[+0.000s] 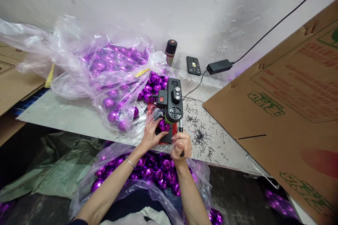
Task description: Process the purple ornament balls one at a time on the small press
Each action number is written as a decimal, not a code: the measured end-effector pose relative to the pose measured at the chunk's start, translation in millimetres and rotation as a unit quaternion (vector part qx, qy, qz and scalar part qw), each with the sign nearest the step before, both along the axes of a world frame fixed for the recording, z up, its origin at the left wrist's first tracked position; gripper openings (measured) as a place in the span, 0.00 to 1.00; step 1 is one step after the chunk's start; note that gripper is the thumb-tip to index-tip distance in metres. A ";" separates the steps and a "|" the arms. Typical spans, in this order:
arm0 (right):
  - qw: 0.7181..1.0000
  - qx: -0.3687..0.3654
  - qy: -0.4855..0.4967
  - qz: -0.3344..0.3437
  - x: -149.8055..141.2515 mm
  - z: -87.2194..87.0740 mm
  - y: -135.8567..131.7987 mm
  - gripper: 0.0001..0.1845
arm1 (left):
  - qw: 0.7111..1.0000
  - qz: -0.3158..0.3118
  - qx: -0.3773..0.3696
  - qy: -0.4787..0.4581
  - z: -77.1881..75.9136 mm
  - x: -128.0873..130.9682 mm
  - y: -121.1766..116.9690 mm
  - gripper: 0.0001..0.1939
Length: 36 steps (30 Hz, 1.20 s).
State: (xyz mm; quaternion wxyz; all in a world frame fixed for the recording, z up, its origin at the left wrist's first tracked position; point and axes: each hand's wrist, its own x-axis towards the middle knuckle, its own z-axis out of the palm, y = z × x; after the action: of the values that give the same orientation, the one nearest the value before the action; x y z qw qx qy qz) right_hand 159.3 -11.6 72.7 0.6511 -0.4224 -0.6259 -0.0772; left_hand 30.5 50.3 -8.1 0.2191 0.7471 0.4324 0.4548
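A counter carries a press. The right hand is wrapped round its lever; the left hand, half-closed, holds the ball beneath the press. Good work here likely needs the ball centred, the left hand clear, the pull even.

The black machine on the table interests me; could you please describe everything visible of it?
The black machine stands on the table, over something red, its rounded head, metal or plastic, showing two round vents and silver knobs between them. A side box carries a red switch; a cable leads to an adapter. The right hand grips its lever; the left hand holds a purple ball under the head, over a dark base.
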 end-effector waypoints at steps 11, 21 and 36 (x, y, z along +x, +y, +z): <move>0.999 0.014 -0.035 -0.027 -0.9 -12.5 4.8 0.19 | 1.000 -0.005 -0.003 0.002 1.5 0.0 1.3 0.30; 0.994 -0.071 0.076 -0.019 -7.4 72.3 3.2 0.20 | 1.000 -0.014 -0.024 -0.006 4.6 -0.6 3.0 0.31; 0.999 -0.030 0.041 -0.008 -9.8 56.5 -1.4 0.19 | 0.984 0.135 -0.110 0.032 63.9 -25.5 61.0 0.27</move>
State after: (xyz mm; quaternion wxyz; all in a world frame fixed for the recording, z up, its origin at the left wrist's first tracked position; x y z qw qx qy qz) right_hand 149.5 -13.0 129.2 0.6623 -0.4497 -0.5975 -0.0463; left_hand 5.1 111.3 55.8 0.2227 0.6675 0.5836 0.4052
